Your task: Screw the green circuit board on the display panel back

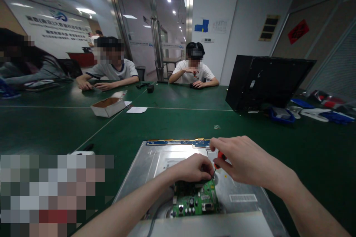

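Note:
A flat metal display panel (241, 207) lies in front of me, with a green circuit board (196, 200) on it. My right hand (241, 159) is closed around the red handle of a screwdriver (220, 158). The screwdriver's shaft slants down to the board's upper right corner. At that corner my left hand (194, 168) has its fingers pinched together beside the screwdriver tip; whatever they hold, if anything, is hidden. A narrow blue circuit strip (178, 143) runs along the panel's far edge. A barcode label (243, 198) is to the board's right.
Beyond the panel, a small clear bag (217, 127) lies on the green table (172, 122). A black monitor housing (267, 81) stands at right, near blue-and-white gloves (328, 114). An open white box (108, 106) and paper (137, 110) are at left. Several people sit across the table.

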Demonstrator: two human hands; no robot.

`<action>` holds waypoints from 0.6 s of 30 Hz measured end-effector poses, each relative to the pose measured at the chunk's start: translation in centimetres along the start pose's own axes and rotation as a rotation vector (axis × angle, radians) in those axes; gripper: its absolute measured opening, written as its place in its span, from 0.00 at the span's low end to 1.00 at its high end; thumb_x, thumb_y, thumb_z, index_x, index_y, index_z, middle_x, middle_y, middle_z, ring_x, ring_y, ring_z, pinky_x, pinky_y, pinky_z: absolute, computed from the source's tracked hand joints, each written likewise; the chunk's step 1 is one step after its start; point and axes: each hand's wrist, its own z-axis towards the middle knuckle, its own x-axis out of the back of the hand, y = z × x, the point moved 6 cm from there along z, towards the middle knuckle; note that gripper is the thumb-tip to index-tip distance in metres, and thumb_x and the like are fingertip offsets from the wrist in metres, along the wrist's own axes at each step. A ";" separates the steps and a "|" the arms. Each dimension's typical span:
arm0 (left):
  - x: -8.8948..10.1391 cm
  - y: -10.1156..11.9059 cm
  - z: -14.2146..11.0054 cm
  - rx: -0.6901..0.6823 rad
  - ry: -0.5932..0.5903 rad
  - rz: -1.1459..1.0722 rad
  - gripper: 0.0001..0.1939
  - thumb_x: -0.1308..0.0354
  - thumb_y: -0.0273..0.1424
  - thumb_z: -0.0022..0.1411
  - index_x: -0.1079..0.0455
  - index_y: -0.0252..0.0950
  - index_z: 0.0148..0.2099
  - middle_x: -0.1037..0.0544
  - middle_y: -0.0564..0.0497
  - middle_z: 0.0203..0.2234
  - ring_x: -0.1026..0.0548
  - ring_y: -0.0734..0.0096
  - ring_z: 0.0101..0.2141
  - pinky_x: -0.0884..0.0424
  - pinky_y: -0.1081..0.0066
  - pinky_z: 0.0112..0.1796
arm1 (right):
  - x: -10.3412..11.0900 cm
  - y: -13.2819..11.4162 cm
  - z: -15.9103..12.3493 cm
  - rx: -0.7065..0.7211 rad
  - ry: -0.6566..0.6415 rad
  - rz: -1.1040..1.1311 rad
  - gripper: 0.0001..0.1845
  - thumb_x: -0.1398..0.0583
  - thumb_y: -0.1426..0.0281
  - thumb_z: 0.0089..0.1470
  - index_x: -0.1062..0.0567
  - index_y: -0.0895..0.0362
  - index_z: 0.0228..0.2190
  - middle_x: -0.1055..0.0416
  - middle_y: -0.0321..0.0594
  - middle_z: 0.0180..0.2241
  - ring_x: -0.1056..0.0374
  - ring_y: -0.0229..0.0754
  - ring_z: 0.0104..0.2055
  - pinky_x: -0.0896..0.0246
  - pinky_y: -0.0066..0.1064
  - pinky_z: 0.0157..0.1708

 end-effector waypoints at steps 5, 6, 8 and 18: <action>0.1 0.0 0.1 -0.005 0.009 -0.002 0.08 0.42 0.19 0.49 0.25 0.33 0.31 0.27 0.57 0.22 0.30 0.72 0.26 0.37 0.77 0.29 | -0.3 0.2 0.4 -0.025 -0.022 -0.024 0.10 0.42 0.60 0.56 0.29 0.51 0.37 0.25 0.36 0.26 0.29 0.46 0.29 0.56 0.31 0.22; 0.1 0.0 0.1 -0.005 0.011 -0.002 0.07 0.42 0.19 0.49 0.26 0.33 0.31 0.27 0.57 0.22 0.30 0.72 0.26 0.37 0.77 0.29 | -0.2 0.0 0.3 -0.016 -0.024 -0.003 0.09 0.42 0.61 0.56 0.29 0.51 0.37 0.25 0.36 0.27 0.29 0.46 0.29 0.55 0.31 0.23; 0.1 0.0 0.0 -0.006 0.011 -0.006 0.07 0.42 0.19 0.49 0.26 0.33 0.31 0.27 0.57 0.22 0.30 0.72 0.26 0.36 0.77 0.28 | 0.0 -0.3 0.0 0.015 -0.019 0.058 0.07 0.42 0.66 0.55 0.30 0.52 0.37 0.25 0.35 0.31 0.30 0.44 0.31 0.53 0.31 0.24; 0.1 0.2 0.0 -0.019 -0.001 0.006 0.09 0.41 0.18 0.50 0.24 0.33 0.34 0.23 0.54 0.26 0.27 0.70 0.28 0.34 0.76 0.31 | 0.0 -0.4 0.2 -0.007 -0.001 0.055 0.06 0.43 0.70 0.56 0.30 0.52 0.38 0.25 0.35 0.30 0.30 0.43 0.30 0.55 0.30 0.23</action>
